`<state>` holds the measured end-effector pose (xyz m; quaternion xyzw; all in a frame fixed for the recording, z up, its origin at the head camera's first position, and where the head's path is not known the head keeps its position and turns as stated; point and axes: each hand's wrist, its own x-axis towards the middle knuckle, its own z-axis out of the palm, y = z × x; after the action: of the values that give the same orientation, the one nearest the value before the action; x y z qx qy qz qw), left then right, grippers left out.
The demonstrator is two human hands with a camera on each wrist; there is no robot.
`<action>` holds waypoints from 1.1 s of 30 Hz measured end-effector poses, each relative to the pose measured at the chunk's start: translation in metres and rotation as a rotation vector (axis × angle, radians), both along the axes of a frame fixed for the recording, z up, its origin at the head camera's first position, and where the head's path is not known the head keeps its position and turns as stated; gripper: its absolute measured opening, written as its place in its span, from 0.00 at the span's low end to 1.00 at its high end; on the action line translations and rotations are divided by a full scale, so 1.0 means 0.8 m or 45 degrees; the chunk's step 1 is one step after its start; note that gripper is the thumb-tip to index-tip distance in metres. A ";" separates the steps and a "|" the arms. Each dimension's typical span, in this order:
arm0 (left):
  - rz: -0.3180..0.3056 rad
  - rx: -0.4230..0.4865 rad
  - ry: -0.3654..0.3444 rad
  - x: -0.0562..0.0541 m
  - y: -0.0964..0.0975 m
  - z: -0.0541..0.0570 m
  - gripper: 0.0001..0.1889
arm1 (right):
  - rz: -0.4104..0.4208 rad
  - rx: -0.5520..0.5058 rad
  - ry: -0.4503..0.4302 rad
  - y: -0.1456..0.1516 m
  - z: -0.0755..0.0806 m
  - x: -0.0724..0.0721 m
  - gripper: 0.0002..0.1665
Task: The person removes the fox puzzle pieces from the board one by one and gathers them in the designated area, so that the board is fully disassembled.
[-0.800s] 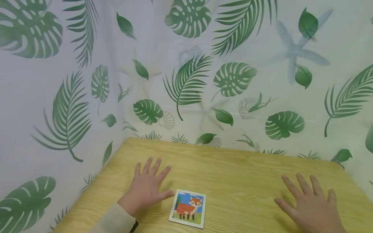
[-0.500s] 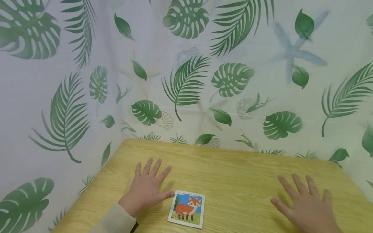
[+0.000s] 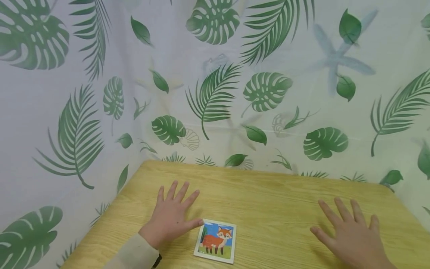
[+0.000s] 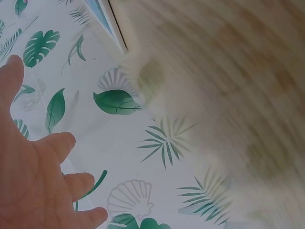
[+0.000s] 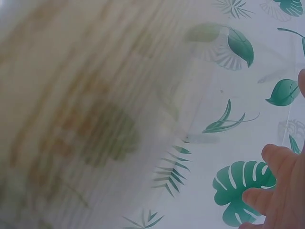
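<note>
Two bare hands on either side of a fox card. The card [image 3: 215,241], white-bordered, lies flat and face up on the near part of the wooden bench [image 3: 268,209], between the hands but much closer to the left one. The fox stands upright as seen from the near edge, presumably so that the person can view it the right way round.

The left hand [image 3: 171,220] has a wide grip, fingers fanned toward the far side, holding nothing; its thumb tip reaches the card's far left corner, though whether it touches cannot be told. The right hand [image 3: 356,237] is likewise spread wide, holding nothing, well apart from the card. Such a placing seems meant to leave the whole fox uncovered. Whether either palm rests on the wood or hangs just above it is unclear.

A pale sleeve [image 3: 132,252] and a dark band [image 3: 156,260] show at the left wrist. A leaf-printed sheet [image 3: 215,93] hangs beyond the bench and along its left side.
</note>
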<state>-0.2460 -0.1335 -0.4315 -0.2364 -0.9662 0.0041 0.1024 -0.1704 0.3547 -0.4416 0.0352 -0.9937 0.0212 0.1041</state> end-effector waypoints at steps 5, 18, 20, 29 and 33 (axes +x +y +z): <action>0.007 -0.004 0.010 -0.001 0.002 0.002 0.46 | 0.001 0.009 0.012 0.000 0.003 0.000 0.53; 0.023 0.035 -0.029 0.000 0.004 0.003 0.47 | -0.002 0.001 0.014 -0.002 0.000 -0.003 0.55; 0.035 0.032 -0.037 0.000 0.003 0.002 0.47 | 0.006 -0.004 0.012 -0.004 0.001 -0.004 0.55; 0.023 0.032 -0.025 0.003 0.004 0.004 0.47 | 0.006 -0.010 0.015 -0.010 -0.002 -0.007 0.55; 0.024 0.015 -0.016 0.003 0.004 0.007 0.47 | 0.005 -0.003 0.027 -0.010 -0.002 -0.006 0.55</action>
<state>-0.2434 -0.1301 -0.4257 -0.2269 -0.9690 -0.0020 0.0976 -0.1754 0.3466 -0.4433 0.0375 -0.9925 0.0221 0.1146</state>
